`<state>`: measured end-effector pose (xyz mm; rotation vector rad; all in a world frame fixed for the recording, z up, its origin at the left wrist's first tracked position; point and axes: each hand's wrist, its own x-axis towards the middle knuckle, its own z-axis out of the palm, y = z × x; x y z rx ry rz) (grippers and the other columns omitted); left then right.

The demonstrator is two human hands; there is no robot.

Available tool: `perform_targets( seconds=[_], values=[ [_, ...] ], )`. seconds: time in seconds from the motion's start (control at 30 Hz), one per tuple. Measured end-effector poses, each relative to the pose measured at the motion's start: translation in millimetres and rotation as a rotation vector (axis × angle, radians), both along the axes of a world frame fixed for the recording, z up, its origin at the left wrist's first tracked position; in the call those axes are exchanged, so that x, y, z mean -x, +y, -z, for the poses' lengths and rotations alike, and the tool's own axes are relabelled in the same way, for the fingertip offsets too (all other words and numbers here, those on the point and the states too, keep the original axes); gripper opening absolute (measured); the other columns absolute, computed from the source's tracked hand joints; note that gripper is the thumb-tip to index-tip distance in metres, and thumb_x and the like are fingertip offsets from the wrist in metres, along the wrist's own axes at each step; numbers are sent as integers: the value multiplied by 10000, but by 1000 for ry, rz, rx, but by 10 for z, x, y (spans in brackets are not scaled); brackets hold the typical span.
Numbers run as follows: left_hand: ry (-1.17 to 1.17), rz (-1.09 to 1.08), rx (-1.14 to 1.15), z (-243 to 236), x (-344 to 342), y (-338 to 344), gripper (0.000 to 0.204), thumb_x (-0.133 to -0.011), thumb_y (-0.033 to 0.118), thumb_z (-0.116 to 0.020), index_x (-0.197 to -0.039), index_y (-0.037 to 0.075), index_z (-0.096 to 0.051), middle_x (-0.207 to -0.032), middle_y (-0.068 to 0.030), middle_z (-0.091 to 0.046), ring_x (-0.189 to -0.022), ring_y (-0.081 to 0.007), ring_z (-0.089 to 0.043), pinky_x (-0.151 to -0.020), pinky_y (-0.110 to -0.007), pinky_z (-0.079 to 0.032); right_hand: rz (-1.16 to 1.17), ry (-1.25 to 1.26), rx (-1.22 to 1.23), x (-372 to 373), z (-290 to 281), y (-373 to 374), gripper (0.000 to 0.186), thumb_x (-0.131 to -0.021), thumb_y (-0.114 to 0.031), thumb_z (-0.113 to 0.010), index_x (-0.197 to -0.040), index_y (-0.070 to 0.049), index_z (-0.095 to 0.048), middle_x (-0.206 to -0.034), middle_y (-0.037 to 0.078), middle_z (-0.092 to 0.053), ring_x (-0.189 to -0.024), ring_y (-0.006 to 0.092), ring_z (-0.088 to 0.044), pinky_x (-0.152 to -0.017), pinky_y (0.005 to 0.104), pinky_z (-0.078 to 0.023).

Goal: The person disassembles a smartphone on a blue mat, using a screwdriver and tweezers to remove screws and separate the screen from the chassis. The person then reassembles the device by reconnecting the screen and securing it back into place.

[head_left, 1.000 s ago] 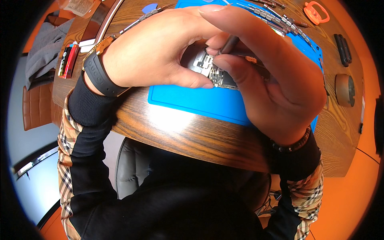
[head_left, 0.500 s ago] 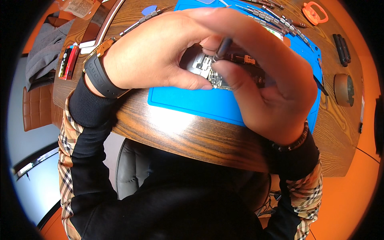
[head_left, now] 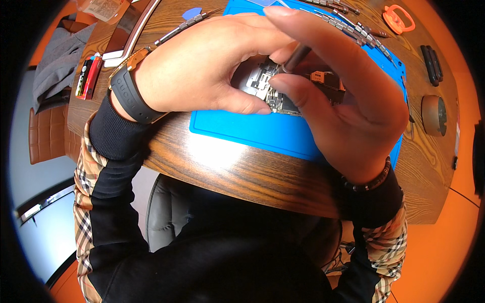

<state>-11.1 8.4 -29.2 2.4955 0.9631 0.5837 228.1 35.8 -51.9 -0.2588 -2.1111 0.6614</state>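
Observation:
An opened smartphone (head_left: 261, 84) with bare circuit boards and metal shields lies over the blue mat (head_left: 237, 137), framed by my two hands. My left hand (head_left: 197, 73) is closed on its left end, thumb along the near edge and fingers at the far side. Between thumb and fingers of my right hand (head_left: 361, 108) is a thin dark screwdriver (head_left: 296, 58), slanting down to the phone's inner parts. Its tip is hidden behind my right thumb. The right index finger arches high above the driver, and parts of the phone are covered by both hands.
More screwdrivers (head_left: 348, 28) lie along the mat's far side, with another screwdriver (head_left: 184, 26) and a blue pick (head_left: 191, 13) at far left. An orange suction cup (head_left: 398, 19), a black folded tool (head_left: 431, 64) and a round brown container (head_left: 433, 115) stand right. Lighters (head_left: 89, 76) sit left.
The screwdriver now leans further to the right, and my right hand has shifted slightly right. My left hand and the phone have moved a little to the right too.

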Motion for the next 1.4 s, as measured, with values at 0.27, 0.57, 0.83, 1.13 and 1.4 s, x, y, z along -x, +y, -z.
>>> perform_targets(
  seconds=[0.27,0.57,0.83,1.13,1.4],
  values=[
    [-6,-1,10,-13,0,12,460,-753,169,-989,-1089,35,-704,-1073,-109,-726,-989,-307,-702,-876,-392,-561,18,25,42,5,18,-6,535,-968,99,-740,-1479,79,-586,-1063,120,-756,-973,164,-737,-875,277,-608],
    [-29,-38,46,9,-11,21,700,-734,173,-996,-1348,12,-703,-1229,-127,-706,-1162,-308,-671,-1056,-393,-525,126,224,309,-10,-2,-97,564,-993,85,-728,-1524,79,-540,-1073,121,-765,-987,161,-745,-888,276,-615],
    [-307,-202,229,-66,-36,-32,343,-763,54,-983,-1067,2,-833,-1153,-95,-751,-1096,-205,-706,-1007,-338,-570,68,483,839,-169,-156,-85,602,-1023,18,-736,-1566,82,-483,-1069,107,-769,-965,147,-748,-870,260,-616],
    [-299,-239,242,-40,-82,-49,245,-798,22,-950,-1013,-5,-837,-1084,-87,-758,-1029,-188,-704,-945,-323,-579,300,248,647,-198,-46,59,604,-1017,16,-739,-1556,98,-479,-1044,106,-755,-929,144,-743,-861,248,-622],
    [-323,-230,166,-47,-90,-85,147,-855,53,-908,-969,-4,-834,-1006,-87,-773,-953,-184,-717,-875,-313,-566,64,505,811,-105,-121,-154,609,-1011,16,-746,-1552,99,-479,-1027,101,-749,-949,153,-748,-869,257,-627]
  ],
)
